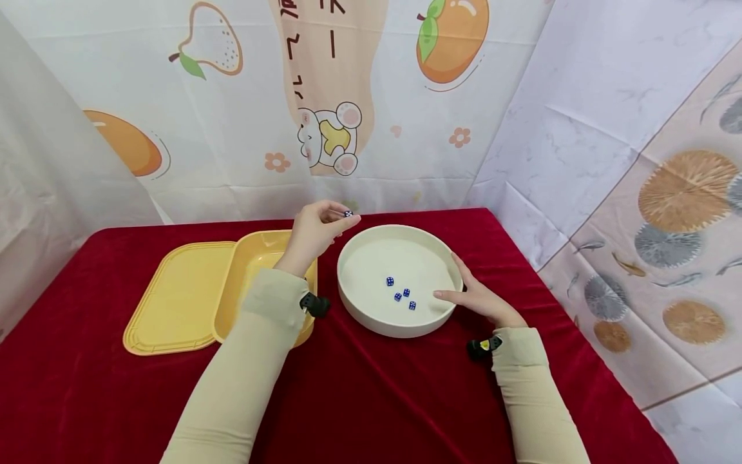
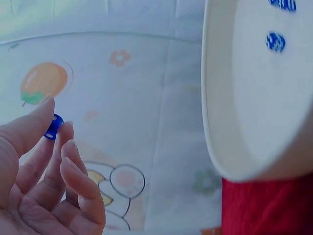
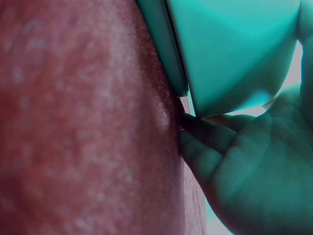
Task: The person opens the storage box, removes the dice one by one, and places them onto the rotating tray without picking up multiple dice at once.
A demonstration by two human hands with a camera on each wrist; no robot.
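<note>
My left hand (image 1: 315,233) pinches a blue die (image 1: 348,214) with white dots between thumb and fingertips. It is raised between the yellow box and the round white tray (image 1: 400,332). The left wrist view shows the same die (image 2: 54,127) held at the fingertips, the other fingers loosely bent. Several more blue dice (image 1: 397,296) lie on the tray's floor, near its middle front. At the tray's right side my right hand (image 1: 478,298) grips the rim, thumb over the inside and fingers along the outer wall. In the right wrist view its fingers (image 3: 205,152) are by the tray's underside.
A yellow rectangular box (image 1: 232,283) stands on the left, partly hidden by my left forearm. Its flat yellow lid (image 1: 180,296) lies beside it. A red cloth (image 1: 371,399) covers the table, and printed curtains (image 1: 232,129) hang behind and to the right.
</note>
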